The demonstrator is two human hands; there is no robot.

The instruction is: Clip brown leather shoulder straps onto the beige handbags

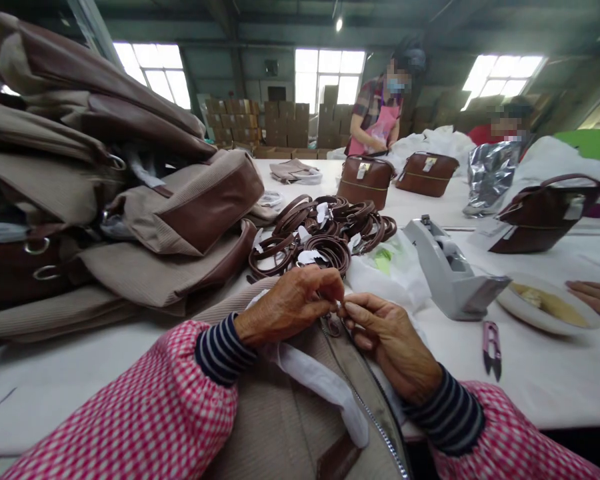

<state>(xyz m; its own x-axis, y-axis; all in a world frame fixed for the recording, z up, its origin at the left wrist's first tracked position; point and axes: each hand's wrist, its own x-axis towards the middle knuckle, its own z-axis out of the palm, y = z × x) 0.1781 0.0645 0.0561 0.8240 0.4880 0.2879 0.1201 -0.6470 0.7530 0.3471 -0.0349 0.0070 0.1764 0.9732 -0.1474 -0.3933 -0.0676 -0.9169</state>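
Note:
My left hand (294, 301) and my right hand (386, 333) meet above a beige corduroy bag (285, 420), fingertips nearly touching. Both are pinched closed at the top end of its metal zipper (380, 427). Whatever lies between the fingertips is too small to make out. Just below them a small brown loop (333, 325) shows on the zipper end. A strip of white wrapping (325, 387) lies across the bag, passing under my left wrist. Coiled brown leather straps (325, 233) with white paper bits are heaped right behind my hands.
Stacked corduroy bags (195, 200) tower at the left. To the right stand a grey tape dispenser (450, 273), thread snips (491, 350) and a shallow dish (550, 307), with another person's hand (597, 300) beside it. Brown handbags (366, 180) and co-workers are farther back.

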